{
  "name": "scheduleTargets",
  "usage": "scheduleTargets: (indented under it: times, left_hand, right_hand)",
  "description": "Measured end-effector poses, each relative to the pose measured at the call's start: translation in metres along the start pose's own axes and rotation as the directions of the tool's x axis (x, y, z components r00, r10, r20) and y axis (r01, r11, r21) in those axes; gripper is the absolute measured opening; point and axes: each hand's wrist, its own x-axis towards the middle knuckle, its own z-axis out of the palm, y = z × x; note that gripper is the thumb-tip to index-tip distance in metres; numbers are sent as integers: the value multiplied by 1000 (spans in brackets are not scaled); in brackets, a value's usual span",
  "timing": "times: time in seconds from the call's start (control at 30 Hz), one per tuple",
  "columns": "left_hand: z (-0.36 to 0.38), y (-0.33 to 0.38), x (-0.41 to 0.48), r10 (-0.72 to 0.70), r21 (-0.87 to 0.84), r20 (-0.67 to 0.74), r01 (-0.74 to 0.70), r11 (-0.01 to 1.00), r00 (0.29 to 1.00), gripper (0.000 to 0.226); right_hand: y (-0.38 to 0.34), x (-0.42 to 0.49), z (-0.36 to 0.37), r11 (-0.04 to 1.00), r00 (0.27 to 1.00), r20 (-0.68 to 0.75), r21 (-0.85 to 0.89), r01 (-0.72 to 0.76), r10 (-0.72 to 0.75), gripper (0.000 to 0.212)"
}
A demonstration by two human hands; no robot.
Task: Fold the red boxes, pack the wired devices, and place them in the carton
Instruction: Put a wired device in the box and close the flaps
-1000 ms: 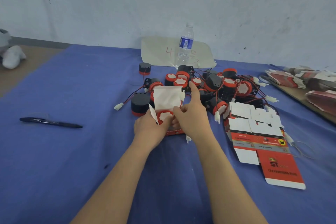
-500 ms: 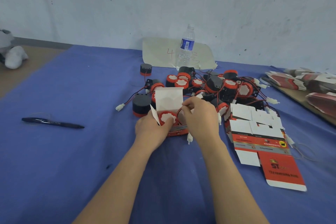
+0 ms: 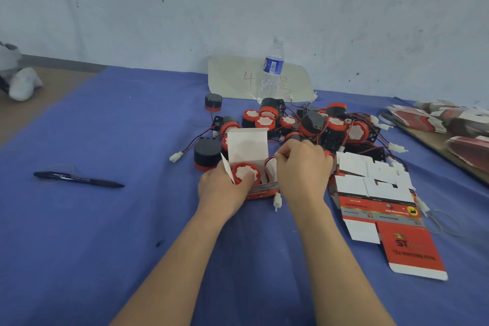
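A folded red box (image 3: 260, 190) stands on the blue cloth with its white lid flap (image 3: 247, 146) up. Inside it sits a wired device (image 3: 245, 172) with a red rim and white face. My left hand (image 3: 221, 189) grips the box's left side, thumb on the device. My right hand (image 3: 303, 171) pinches the device's red and black wire (image 3: 267, 164) at the box's right opening. A white connector (image 3: 277, 200) hangs out in front. Behind lies a pile of wired devices (image 3: 312, 124).
Flat unfolded red boxes (image 3: 383, 206) lie to the right, with more stacked on a board (image 3: 449, 124) at the far right. A water bottle (image 3: 272, 71) and a paper sheet stand by the wall. A black pen (image 3: 79, 180) lies at the left.
My right hand drew back from the lid flap, curled its fingers and now pinches the wire at the box's right side. My left hand stays on the box.
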Motion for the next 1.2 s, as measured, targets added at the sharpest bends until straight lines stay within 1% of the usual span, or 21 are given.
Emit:
scheduleTargets:
  times: [0.07,0.2,0.27,0.33,0.4,0.47,0.53,0.67,0.73,0.8,0.87,1.0,1.1,1.2]
  left_hand:
    - [1,-1,0,1,12,-5,0,1000,1000,44]
    - [3,-4,2,0,45,-13,0,999,1000,46]
    - [4,-4,3,1,46,-16,0,999,1000,44]
    - [5,-4,3,7,49,-21,-6,999,1000,41]
    - [5,-4,4,14,65,-24,-12,998,1000,37]
    - [5,-3,5,14,87,-10,-13,996,1000,35]
    - [5,-4,5,20,94,-1,-20,995,1000,37]
    - [5,-4,3,30,59,-33,-28,998,999,44]
    - [5,-4,2,37,60,-32,-35,998,999,45]
    - [5,-3,3,36,69,-24,-35,997,999,45]
    - [5,-4,3,36,72,-19,-34,997,999,45]
    - [6,-5,3,38,71,-32,-36,997,999,45]
    - [6,-6,4,38,90,-33,-35,995,999,46]
    - [7,-7,4,43,85,-40,-40,996,998,45]
  right_hand:
    - [4,1,-2,1000,1000,-14,-10,-4,4,20]
    - [12,1,-12,982,997,8,174,-71,70,23]
    - [7,-2,-17,969,1000,-5,246,-10,12,22]
    - [-4,-8,-19,951,996,-26,295,94,-90,19]
    - [-15,-13,-16,958,985,1,233,167,-172,17]
    - [-21,-16,-10,969,978,49,153,195,-204,19]
    - [-21,-14,-5,981,980,94,105,166,-176,23]
    - [-12,-7,2,998,983,178,-5,56,-54,23]
    - [-11,-8,5,994,973,213,-45,100,-88,23]
    - [-11,-10,7,980,950,265,-54,189,-168,27]
    - [-10,-10,7,978,931,312,-33,207,-187,32]
    - [-7,-9,7,989,929,344,-11,151,-137,24]
    - [-8,-11,4,995,950,297,34,92,-98,21]
    - [-11,-12,1,995,953,288,11,95,-95,18]
